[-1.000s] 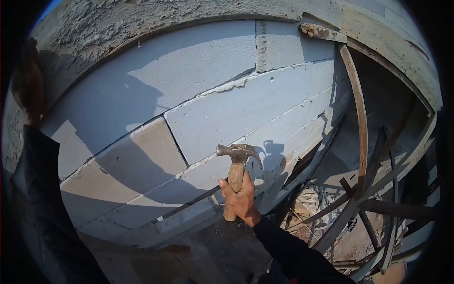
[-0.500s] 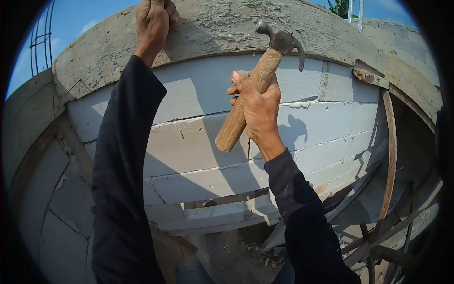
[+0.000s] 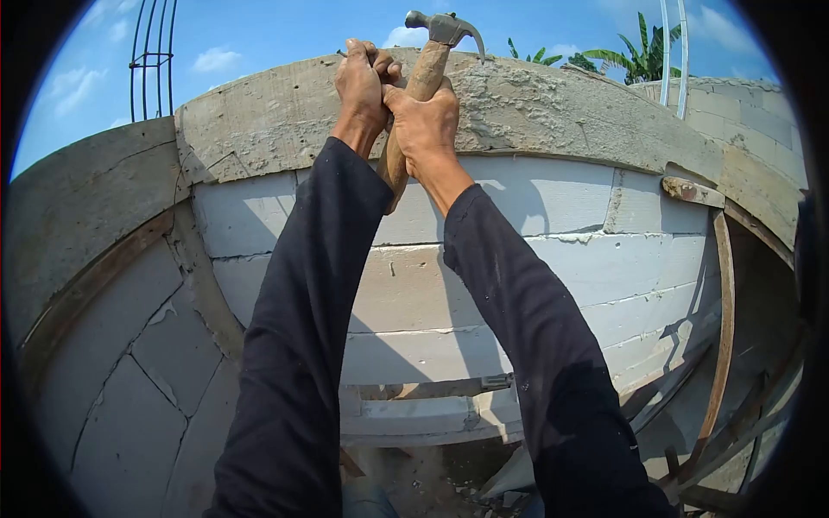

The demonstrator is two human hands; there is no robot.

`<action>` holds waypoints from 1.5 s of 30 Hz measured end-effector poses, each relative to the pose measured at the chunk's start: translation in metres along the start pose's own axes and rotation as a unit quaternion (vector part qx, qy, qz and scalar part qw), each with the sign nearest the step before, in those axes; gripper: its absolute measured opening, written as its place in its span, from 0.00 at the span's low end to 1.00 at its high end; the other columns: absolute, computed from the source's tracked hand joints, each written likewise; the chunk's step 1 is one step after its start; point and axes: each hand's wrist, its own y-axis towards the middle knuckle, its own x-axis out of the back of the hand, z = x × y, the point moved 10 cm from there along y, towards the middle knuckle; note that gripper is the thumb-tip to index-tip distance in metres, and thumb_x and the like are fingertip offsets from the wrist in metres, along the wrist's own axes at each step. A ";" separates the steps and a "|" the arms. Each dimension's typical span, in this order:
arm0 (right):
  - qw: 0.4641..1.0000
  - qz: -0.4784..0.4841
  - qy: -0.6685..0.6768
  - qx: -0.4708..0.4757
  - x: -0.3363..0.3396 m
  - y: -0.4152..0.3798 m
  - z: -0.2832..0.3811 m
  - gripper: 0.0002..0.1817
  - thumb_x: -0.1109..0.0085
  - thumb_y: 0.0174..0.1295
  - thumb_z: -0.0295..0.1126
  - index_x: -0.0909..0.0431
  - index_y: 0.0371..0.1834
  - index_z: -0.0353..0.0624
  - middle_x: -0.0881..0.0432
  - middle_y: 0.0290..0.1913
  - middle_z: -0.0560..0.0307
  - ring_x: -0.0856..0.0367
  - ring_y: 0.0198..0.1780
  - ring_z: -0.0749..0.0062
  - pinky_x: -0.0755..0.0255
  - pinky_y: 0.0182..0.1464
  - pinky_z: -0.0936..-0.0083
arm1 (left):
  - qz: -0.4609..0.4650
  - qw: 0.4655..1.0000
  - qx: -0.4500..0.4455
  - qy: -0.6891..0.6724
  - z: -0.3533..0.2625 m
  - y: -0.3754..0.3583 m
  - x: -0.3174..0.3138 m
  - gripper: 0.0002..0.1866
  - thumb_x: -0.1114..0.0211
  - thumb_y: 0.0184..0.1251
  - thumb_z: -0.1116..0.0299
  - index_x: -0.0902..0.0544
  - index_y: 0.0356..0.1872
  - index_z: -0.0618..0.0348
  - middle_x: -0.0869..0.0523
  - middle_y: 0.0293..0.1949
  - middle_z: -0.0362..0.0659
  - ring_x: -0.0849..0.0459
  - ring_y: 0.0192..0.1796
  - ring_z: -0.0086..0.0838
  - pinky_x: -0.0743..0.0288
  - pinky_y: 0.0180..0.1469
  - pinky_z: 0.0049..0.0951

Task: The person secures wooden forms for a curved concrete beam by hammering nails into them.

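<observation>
My right hand [image 3: 426, 123] is wrapped round the wooden handle of a claw hammer [image 3: 425, 71]. The hammer stands nearly upright, its steel head above the concrete beam [image 3: 553, 108] and against the sky, claw to the right. Close beside it on the left, my left hand [image 3: 361, 86] is closed in a pinch near the beam's top edge. A small dark nail [image 3: 342, 53] pokes out past its fingertips; the rest of it is hidden. Both hands overlap the beam in the head view, and the lower handle crosses my left sleeve.
Below the beam runs a wall of pale blocks [image 3: 518, 250] with a ledge [image 3: 423, 414] near its foot. Wooden props [image 3: 724, 311] lean at the right. Rebar [image 3: 152, 60] rises at the left, and rubble [image 3: 484, 483] lies far below.
The view has tilted up and shifted left, showing more sky. My right hand has raised the hammer and brought it up beside my left hand, which stays pinched at the beam.
</observation>
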 end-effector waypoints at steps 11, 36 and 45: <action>0.995 0.027 -0.085 0.044 -0.001 -0.005 0.027 0.18 0.34 0.44 0.28 0.26 0.39 0.37 0.16 0.35 0.47 0.15 0.37 0.60 0.21 0.44 0.69 | 0.008 0.999 -0.002 0.042 -0.004 0.002 -0.002 0.23 0.62 0.78 0.47 0.31 0.43 0.58 0.36 0.22 0.34 0.38 0.23 0.19 0.41 0.23 0.20; 0.991 -0.015 -0.123 0.046 0.060 0.007 0.023 0.16 0.34 0.57 0.28 0.31 0.43 0.32 0.18 0.33 0.50 0.16 0.30 0.71 0.21 0.27 0.77 | 0.137 0.837 -0.233 0.475 -0.015 -0.027 -0.043 0.20 0.40 0.71 0.54 0.24 0.26 0.59 0.33 0.18 0.29 0.38 0.24 0.14 0.40 0.25 0.22; 0.909 -0.096 -0.404 0.033 0.169 0.023 0.014 0.26 0.27 0.50 0.41 0.29 0.41 0.35 0.18 0.36 0.37 0.16 0.41 0.45 0.23 0.44 0.56 | 0.124 0.716 -0.373 0.577 -0.004 -0.043 -0.049 0.16 0.39 0.70 0.57 0.26 0.28 0.56 0.21 0.19 0.44 0.22 0.20 0.34 0.31 0.25 0.34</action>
